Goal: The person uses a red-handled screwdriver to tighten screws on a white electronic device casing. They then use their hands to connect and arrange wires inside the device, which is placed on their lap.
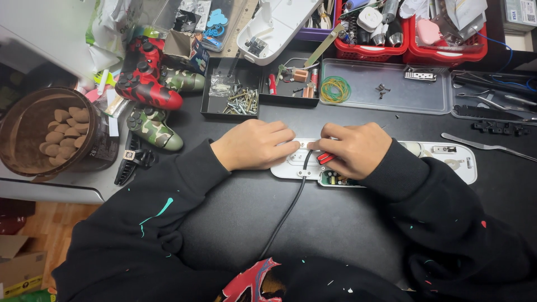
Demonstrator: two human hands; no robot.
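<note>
Cluttered with trays and bins along its far edge, the black bench [347, 223] is bare only at the near middle, where a long white power strip [447, 162] lies flat and crosswise, just in front of the person. It looks opened: circuit parts show at its near edge under the right hand, and the far right end shows pale round marks and a small metal piece. A black cable [291, 207] leaves its middle and runs down toward the person's lap. The left hand [254, 145] lies palm down on the strip's left end, fingers curled and pressing, seemingly to keep the casing from sliding. The right hand [352, 148] is closed round a red-handled tool [325, 157], most likely a screwdriver, its tip hidden between the two hands near where the cable enters. A tray of screws [241, 100] sits just behind the left hand, within easy reach, and metal picks [481, 144] lie beside the strip's right end. Game controllers [151, 89] and a brown tub [50, 131] are pushed off to the left.
</note>
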